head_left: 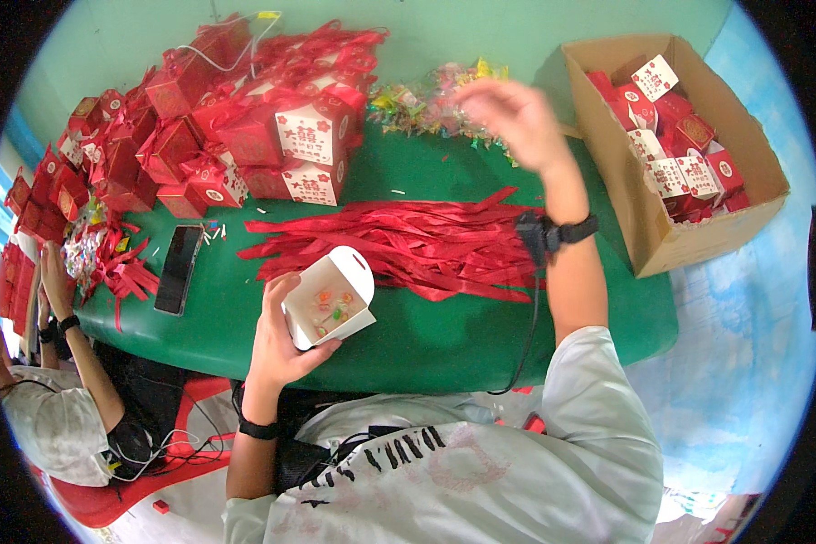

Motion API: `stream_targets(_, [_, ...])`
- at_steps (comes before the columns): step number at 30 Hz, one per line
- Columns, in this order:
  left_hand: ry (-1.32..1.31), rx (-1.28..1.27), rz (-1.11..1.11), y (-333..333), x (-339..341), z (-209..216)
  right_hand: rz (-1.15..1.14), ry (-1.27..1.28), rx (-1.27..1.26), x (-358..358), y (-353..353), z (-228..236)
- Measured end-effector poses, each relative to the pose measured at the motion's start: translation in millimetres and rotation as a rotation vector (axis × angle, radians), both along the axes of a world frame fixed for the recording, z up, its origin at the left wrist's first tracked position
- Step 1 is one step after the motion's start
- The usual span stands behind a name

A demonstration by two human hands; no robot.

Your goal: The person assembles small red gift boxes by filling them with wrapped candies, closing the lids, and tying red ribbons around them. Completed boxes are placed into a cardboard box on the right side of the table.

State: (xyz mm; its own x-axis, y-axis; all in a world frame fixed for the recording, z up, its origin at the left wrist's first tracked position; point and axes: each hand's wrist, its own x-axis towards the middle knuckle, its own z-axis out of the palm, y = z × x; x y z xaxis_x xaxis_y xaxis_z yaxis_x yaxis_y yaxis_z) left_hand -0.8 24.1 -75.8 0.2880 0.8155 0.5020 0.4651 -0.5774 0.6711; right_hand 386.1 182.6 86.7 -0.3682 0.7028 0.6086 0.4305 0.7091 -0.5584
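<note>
Green counter [444, 344] below, one open white box [352, 272] sat gripped by the left hand [281, 342], apparently being filled.
Blurred, the right hand [517, 124] hung over one colourful sweets heap [415, 107]; its grip was unclear, and fetching sweets seemed called for. One phone [179, 270], one carton [698, 240] showed; red boxes [249, 140] and ribbons [408, 245] defied counting.

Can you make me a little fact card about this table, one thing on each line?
Left hand: holds an open white box
Inside it: small colourful pieces
Right hand: blurred, near a colourful pile
Green table middle: red ribbons
Back left: heaped red gift boxes
Right: cardboard box holding more red boxes
Phone: black, left of the ribbons
</note>
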Motion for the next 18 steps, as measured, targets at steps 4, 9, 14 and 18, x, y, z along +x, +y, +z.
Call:
stream_targets(4, [0.007, -0.006, 0.020, -3, -1, 0, -0.376, 0.593, -0.180, 109, 77, -40])
stream_targets(9, [-0.003, -0.002, -0.032, 8, 2, -2, -0.738, 0.102, -0.247, 236, 121, -145])
stream_targets(14, [0.001, -0.002, 0.012, 0, -2, -4, -0.775, -0.308, -0.278, 194, 108, -181])
stream_targets(18, [0.010, 0.006, 0.002, 1, -2, -4, -0.855, -0.406, -0.384, 198, 112, -171])
